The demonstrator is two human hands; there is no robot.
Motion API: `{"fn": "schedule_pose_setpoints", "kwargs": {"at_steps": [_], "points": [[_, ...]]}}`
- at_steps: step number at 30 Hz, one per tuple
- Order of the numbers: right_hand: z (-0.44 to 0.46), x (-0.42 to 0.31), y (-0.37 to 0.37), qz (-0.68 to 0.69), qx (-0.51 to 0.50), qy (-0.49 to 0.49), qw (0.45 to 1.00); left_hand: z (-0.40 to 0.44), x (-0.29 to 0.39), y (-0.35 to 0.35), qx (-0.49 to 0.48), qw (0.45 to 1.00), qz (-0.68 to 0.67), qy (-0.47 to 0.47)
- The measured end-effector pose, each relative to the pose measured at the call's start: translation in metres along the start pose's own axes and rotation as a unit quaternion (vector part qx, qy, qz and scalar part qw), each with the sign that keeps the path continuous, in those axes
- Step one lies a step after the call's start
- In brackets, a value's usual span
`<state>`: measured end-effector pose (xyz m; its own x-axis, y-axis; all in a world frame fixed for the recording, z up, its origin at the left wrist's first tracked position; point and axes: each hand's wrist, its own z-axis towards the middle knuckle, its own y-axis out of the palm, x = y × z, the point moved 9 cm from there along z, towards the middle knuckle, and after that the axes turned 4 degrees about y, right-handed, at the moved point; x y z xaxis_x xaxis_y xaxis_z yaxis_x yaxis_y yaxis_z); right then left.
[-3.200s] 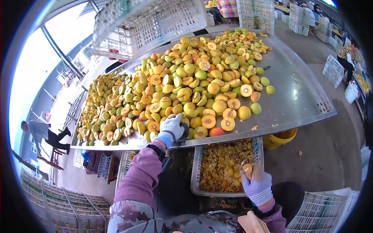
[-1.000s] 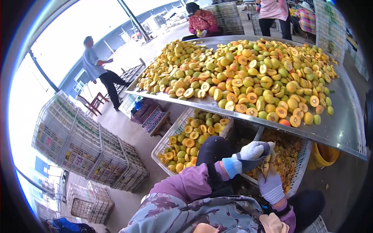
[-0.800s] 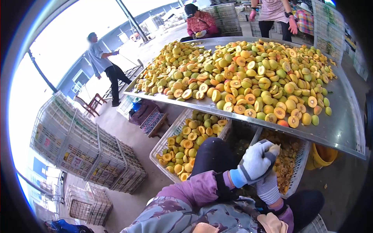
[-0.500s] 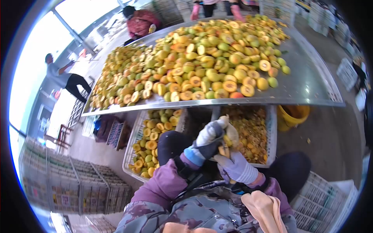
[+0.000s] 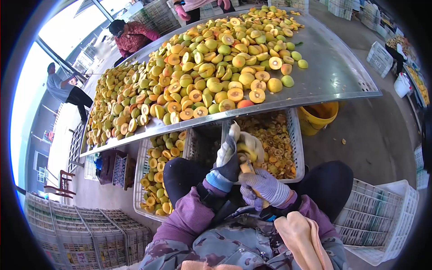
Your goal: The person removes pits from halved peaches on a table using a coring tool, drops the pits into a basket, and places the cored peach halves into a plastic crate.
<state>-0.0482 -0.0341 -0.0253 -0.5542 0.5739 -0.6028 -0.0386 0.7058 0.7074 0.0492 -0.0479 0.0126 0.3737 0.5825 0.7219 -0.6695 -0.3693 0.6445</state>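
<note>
My left hand (image 5: pixel 235 150), in a whitish and dark grey glove, is closed around a yellow peach half (image 5: pixel 245 152) in front of my lap. My right hand (image 5: pixel 266 186), in a lavender glove, grips a wooden-handled tool (image 5: pixel 246 167). The tool's upper end meets the fruit, and its tip is hidden by the left fingers. Beneath my hands stands a white crate (image 5: pixel 298 145) with pits and fruit scraps (image 5: pixel 275 146). A second crate (image 5: pixel 137 180), left of my knee, holds hollowed peach halves (image 5: pixel 158 180).
A metal table (image 5: pixel 328 76) ahead carries a large heap of halved peaches (image 5: pixel 202 67). A yellow bucket (image 5: pixel 317 119) stands below its right side. Stacked crates (image 5: pixel 81 229) are at left, a white crate (image 5: pixel 373 216) at right. Several people work around the table and beyond.
The view has shifted, so the table and crates sit further left and the table tilts more. Both hands still hold the peach half and tool; the tool's handle shows more clearly now.
</note>
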Motion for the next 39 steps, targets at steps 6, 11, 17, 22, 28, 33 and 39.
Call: {"fn": "schedule_pose_setpoints", "kwargs": {"at_steps": [6,11,17,22,28,33,39], "points": [[0.015,0.02,-0.1,-0.271,0.159,0.042,0.948,-0.008,0.074,-0.086,0.158,0.939,0.305,0.029],[0.011,0.005,-0.135,-0.736,0.384,0.015,0.557,-0.081,0.223,-0.094,0.277,0.439,0.853,-0.046],[0.022,-0.007,-0.151,-0.719,0.407,0.015,0.562,-0.038,0.221,-0.102,0.197,0.445,0.873,-0.023],[0.02,-0.011,-0.113,-0.752,0.361,-0.005,0.551,0.091,0.113,-0.109,0.079,0.513,0.849,-0.098],[0.017,-0.015,-0.117,-0.729,0.382,-0.026,0.567,0.141,0.035,-0.141,0.018,0.451,0.87,-0.199],[-0.007,-0.055,-0.082,-0.645,0.422,-0.221,0.597,0.09,0.051,-0.144,0.163,0.939,0.296,-0.057],[-0.011,-0.068,-0.045,-0.591,0.391,-0.299,0.639,0.02,0.01,-0.1,0.149,0.981,0.079,-0.09]]}}
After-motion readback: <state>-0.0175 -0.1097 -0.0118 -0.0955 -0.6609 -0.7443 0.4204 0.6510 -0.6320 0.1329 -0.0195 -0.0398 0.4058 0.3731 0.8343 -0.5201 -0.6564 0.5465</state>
